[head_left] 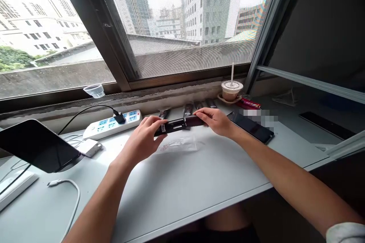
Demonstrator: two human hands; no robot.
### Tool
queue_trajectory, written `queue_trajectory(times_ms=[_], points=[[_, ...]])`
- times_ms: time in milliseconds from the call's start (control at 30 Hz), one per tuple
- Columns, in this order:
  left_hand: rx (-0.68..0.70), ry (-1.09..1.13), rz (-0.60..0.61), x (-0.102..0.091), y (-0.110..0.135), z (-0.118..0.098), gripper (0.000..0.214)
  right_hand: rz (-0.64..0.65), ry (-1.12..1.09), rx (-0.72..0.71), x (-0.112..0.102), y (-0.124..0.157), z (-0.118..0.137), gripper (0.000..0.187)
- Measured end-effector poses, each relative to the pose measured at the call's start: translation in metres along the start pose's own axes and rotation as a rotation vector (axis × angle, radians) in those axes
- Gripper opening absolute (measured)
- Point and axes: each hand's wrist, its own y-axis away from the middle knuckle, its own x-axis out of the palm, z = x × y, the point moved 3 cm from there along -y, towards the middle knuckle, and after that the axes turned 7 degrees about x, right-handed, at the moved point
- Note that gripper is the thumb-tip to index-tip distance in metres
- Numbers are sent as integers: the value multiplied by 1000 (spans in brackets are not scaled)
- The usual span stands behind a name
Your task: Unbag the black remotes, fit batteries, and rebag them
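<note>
My left hand (pixel 145 136) grips a slim black device (pixel 174 125) with a white label and a slot-like opening along its side. At its other end, the fingers of my right hand (pixel 216 121) pinch a dark maroon sleeve-like piece (pixel 194 121). The two pieces meet end to end, but whether they are joined I cannot tell. Both are held just above the desk. Under them lies a crumpled clear plastic bag (pixel 179 145). Behind my hands, several small dark packets in clear wrapping (pixel 188 109) lie along the wall.
A white power strip (pixel 94 131) with a black plug stands back left, near a tablet (pixel 40 146) and a white cable (pixel 76 193). At the back right are a lidded drink cup (pixel 231 93) with a straw, a red packet (pixel 251 103) and a black phone (pixel 253 127).
</note>
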Motion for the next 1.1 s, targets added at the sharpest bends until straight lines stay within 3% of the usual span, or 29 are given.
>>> queue_trajectory(times_ms=[200,300,500,667,1100], points=[[61,-13,-38,-3,-4,-11,42,114,-215,30,1,-3,0,46],[77,17,-50,-5,-6,-18,43,105,-253,20,3,-2,3,42],[128,100,-19,-2,-9,-33,54,113,-117,20,20,9,11,40],[167,137,9,1,-11,-42,50,68,-10,-63,26,15,19,36],[262,133,-99,8,-14,-59,47,48,41,-220,29,24,27,29]])
